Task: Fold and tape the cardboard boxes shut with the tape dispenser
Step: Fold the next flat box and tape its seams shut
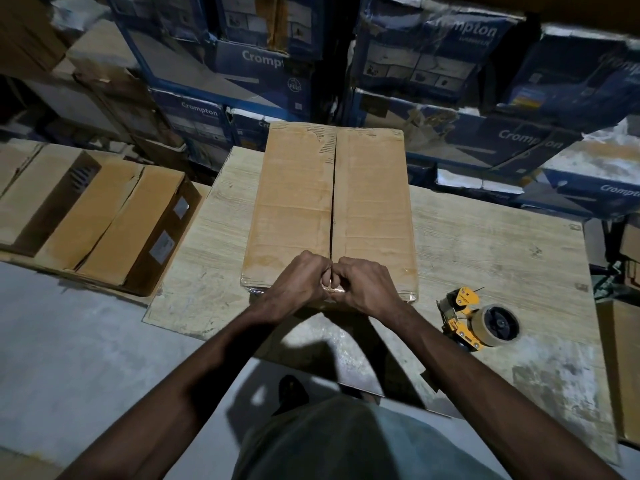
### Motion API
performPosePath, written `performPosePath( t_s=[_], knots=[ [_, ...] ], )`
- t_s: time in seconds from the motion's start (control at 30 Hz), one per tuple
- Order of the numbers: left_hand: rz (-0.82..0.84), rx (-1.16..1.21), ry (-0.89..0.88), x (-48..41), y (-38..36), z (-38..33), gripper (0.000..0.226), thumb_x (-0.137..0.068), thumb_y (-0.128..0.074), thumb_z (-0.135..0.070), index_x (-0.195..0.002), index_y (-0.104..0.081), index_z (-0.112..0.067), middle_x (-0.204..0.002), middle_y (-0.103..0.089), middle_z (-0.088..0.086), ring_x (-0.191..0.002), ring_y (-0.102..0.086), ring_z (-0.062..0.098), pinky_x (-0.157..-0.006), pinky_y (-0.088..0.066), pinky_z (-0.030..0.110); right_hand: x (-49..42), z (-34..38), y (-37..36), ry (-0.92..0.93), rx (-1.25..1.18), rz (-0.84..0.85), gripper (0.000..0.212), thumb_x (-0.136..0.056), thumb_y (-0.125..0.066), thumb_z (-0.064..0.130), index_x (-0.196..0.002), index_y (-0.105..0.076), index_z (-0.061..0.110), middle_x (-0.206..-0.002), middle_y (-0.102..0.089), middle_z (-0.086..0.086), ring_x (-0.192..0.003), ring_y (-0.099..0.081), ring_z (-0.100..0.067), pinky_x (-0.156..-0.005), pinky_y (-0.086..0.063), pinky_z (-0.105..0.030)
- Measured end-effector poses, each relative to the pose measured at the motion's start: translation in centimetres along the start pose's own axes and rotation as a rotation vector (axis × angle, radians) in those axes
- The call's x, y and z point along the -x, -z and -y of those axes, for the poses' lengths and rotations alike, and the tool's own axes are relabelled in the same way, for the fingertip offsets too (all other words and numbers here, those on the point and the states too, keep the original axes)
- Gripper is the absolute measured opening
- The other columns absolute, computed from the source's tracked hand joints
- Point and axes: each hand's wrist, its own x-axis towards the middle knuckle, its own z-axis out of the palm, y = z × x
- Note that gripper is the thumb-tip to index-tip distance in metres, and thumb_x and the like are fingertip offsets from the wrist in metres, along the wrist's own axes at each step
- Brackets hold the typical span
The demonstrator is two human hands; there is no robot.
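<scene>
Left hand [298, 280] and right hand [365, 287] meet, fingers curled, at the near seam end of the cardboard box [294, 202] on the table [491, 244] (what they pinch is unclear); best to hold the flaps flush; the tape dispenser [479, 322] lies just right.

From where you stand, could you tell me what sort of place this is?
Probably a warehouse or stockroom: stacked blue Crompton cartons behind, a cardboard box on the wooden table, a yellow tape dispenser.

Left forearm [207, 358] and right forearm [450, 348] uncovered to past the elbow, loose grey-green garment [346, 445] at the waist, one dark shoe [292, 393], rounded toe.
</scene>
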Motion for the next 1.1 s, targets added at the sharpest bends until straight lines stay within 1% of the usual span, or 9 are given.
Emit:
performPosePath(
  t_s=[0.13,0.23,0.37,0.43,0.5,0.63,0.8,1.0,1.1],
  knots=[
    [0.028,-0.007,0.039,-0.2,0.1,0.4,0.032,-0.068,-0.094,-0.013,-0.071,-0.063,-0.020,-0.065,-0.064,-0.007,-0.059,-0.059,0.003,-0.054,-0.044,0.020,-0.1,-0.1,0.6,0.002,0.024,0.037,0.035,-0.081,-0.074,0.057,-0.082,-0.047,0.034,-0.082,-0.053,0.014,-0.072,-0.048,-0.010,-0.059,-0.031,-0.030],
    [-0.014,-0.028,0.058,1.2,0.0,1.7,0.034,-0.074,-0.092,-0.019,-0.070,-0.058,-0.021,-0.065,-0.063,-0.005,-0.061,-0.058,0.007,-0.053,-0.042,0.019,1.0,-1.0,0.7,-0.003,0.054,0.022,0.030,-0.081,-0.077,0.055,-0.093,-0.057,0.036,-0.093,-0.057,0.016,-0.080,-0.050,-0.006,-0.065,-0.032,-0.030],
    [-0.056,-0.039,0.103,3.1,1.3,4.3,0.043,-0.075,-0.092,-0.019,-0.060,-0.052,-0.024,-0.057,-0.059,-0.006,-0.054,-0.057,-0.002,-0.050,-0.042,0.021,2.9,-3.6,1.4,-0.019,0.039,0.033,0.031,-0.080,-0.082,0.051,-0.098,-0.060,0.037,-0.093,-0.058,0.023,-0.085,-0.054,-0.004,-0.067,-0.032,-0.027],
    [-0.049,-0.109,0.121,3.4,2.7,5.0,0.045,-0.073,-0.092,-0.019,-0.057,-0.050,-0.017,-0.051,-0.054,-0.009,-0.054,-0.058,0.012,-0.049,-0.037,0.028,4.0,-5.2,2.0,-0.047,0.016,0.019,0.036,-0.077,-0.084,0.050,-0.096,-0.057,0.039,-0.086,-0.059,0.024,-0.081,-0.057,-0.004,-0.064,-0.035,-0.028],
    [-0.020,-0.204,0.167,3.7,3.9,5.3,0.049,-0.068,-0.095,-0.034,-0.057,-0.052,-0.014,-0.053,-0.055,-0.007,-0.057,-0.057,0.021,-0.048,-0.033,0.030,5.1,-6.6,2.5,-0.087,-0.012,-0.003,0.039,-0.073,-0.087,0.051,-0.094,-0.056,0.038,-0.076,-0.060,0.022,-0.073,-0.056,-0.002,-0.061,-0.035,-0.028],
    [0.006,-0.420,0.239,4.2,5.3,6.1,0.063,-0.058,-0.088,-0.070,-0.061,-0.057,-0.015,-0.060,-0.056,-0.002,-0.059,-0.052,0.015,-0.050,-0.032,0.029,6.5,-8.4,3.3,-0.164,0.019,-0.026,0.049,-0.069,-0.085,0.064,-0.085,-0.049,0.035,-0.065,-0.060,0.017,-0.062,-0.054,0.000,-0.054,-0.029,-0.026],
    [-0.023,-0.551,0.291,5.2,6.6,7.6,0.074,-0.050,-0.075,-0.090,-0.061,-0.061,-0.018,-0.059,-0.058,-0.005,-0.058,-0.053,0.013,-0.052,-0.033,0.027,6.9,-9.2,3.4,-0.213,0.135,-0.017,0.066,-0.064,-0.071,0.085,-0.081,-0.040,0.029,-0.061,-0.058,0.010,-0.059,-0.055,-0.010,-0.053,-0.027,-0.029],
    [-0.012,-0.455,0.267,5.3,6.2,8.4,0.071,-0.051,-0.080,-0.084,-0.059,-0.057,-0.017,-0.058,-0.056,-0.003,-0.056,-0.051,0.012,-0.051,-0.032,0.028,7.2,-8.9,2.9,-0.155,0.263,0.011,0.070,-0.065,-0.065,0.088,-0.087,-0.038,0.027,-0.067,-0.057,0.009,-0.060,-0.054,-0.017,-0.053,-0.029,-0.030],
    [-0.016,-0.262,0.227,5.6,6.2,9.4,0.070,-0.049,-0.089,-0.073,-0.057,-0.050,-0.016,-0.052,-0.051,-0.003,-0.052,-0.044,0.013,-0.049,-0.032,0.029,7.1,-9.3,3.5,-0.128,0.186,0.046,0.073,-0.062,-0.064,0.092,-0.087,-0.037,0.029,-0.068,-0.057,0.012,-0.061,-0.054,-0.013,-0.054,-0.036,-0.030]
  ],
)
